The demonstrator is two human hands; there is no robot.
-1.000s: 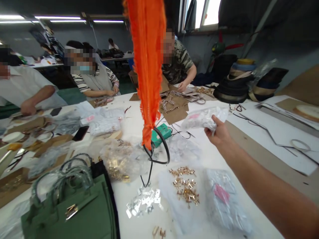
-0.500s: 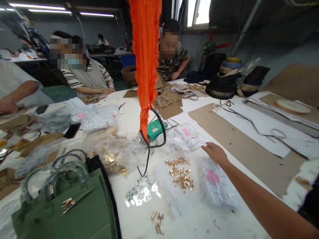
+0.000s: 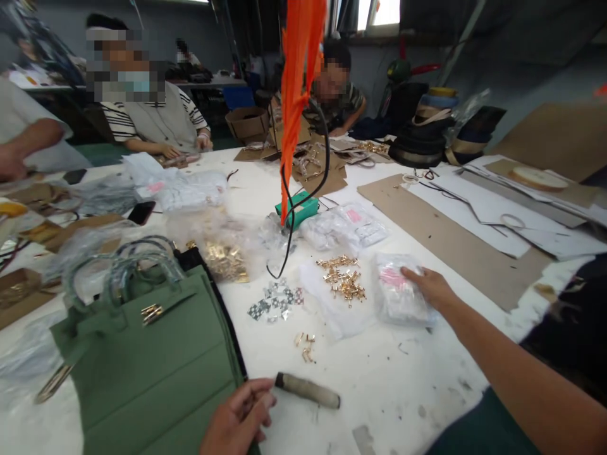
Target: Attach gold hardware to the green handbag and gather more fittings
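Note:
My right hand reaches in from the right, its fingers closed on the upper edge of a clear plastic bag with a pink label. Low in the view, my left hand is half curled, fingers apart, holding nothing I can see. It is beside the lower right edge of a green handbag with plastic-wrapped handles. Close to its fingertips lies a short round rod with a dark end. Small gold metal fittings are piled on a white sheet left of the plastic bag.
Flat silvery metal plates and a few loose gold fittings lie mid-table. An orange strip and a black cord hang over a green box. Cardboard sheets cover the right side. Co-workers sit across the table.
My right hand has moved from beyond the plastic bag onto it. My left hand and the rod have come into view at the bottom. The camera view has shifted; the orange strip hangs differently.

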